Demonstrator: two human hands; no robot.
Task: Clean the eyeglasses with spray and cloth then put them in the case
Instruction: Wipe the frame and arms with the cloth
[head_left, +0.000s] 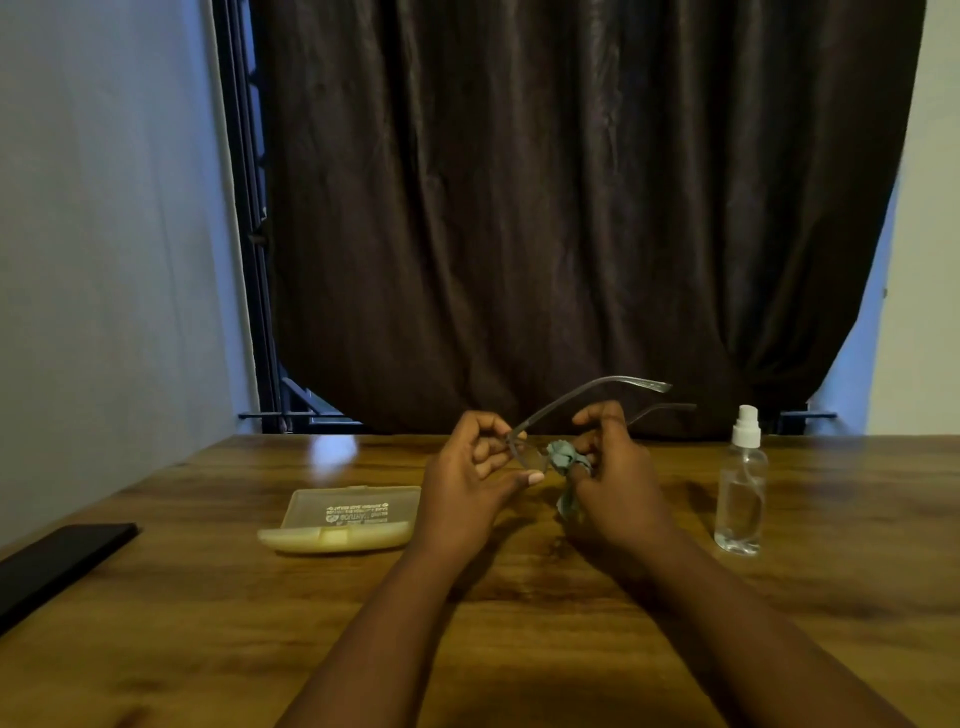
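A person's two hands hold a pair of eyeglasses (540, 415) in the air above a wooden tabletop (208, 597), in front of a dark brown curtain (571, 208). The left hand (467, 478) pinches the frame at one hinge, fingers (491, 457) curled and thumb under the lens rim. The right hand (615, 473) grasps a bunched grey-green cloth (563, 457) pressed against a lens, a tail of the cloth hanging below. Both temple arms stick out open, pointing away from the person and toward the curtain. To the left of the eyeglasses, a translucent yellowish case (345, 519) lies closed on the tabletop. To their right, a clear spray bottle (742, 488) with a white nozzle stands upright. Far left of the eyeglasses, a flat black object (57, 561) rests at the tabletop's edge.
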